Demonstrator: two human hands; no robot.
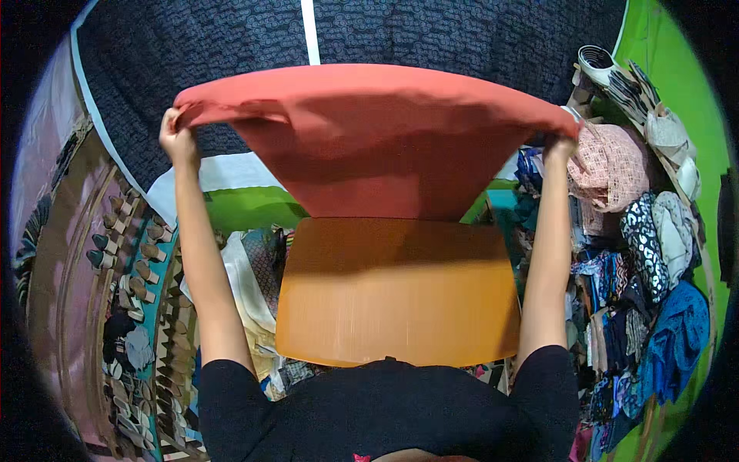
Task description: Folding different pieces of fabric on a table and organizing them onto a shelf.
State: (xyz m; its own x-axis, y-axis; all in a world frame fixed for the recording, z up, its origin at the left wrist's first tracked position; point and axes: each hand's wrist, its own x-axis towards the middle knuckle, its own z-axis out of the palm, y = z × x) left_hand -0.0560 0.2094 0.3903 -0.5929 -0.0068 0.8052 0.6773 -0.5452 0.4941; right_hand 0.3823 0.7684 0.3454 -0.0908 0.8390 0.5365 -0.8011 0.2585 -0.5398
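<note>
My left grip (180,141) and right grip (560,149) each clench an end of the red cloth (377,146), I judge to hold it spread wide. It hangs at the far edge of the worktop (392,316); touching, I can't tell. Well left, shoes (141,289) stand in rows, uncontained as far as I see.

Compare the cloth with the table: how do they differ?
The cloth is red; the table is orange-brown.
The cloth is held up at both ends by the left fingers and right fingers; nothing holds the table.
The cloth hangs in loose folds; the table lies flat.
Both are partly in shade.
</note>
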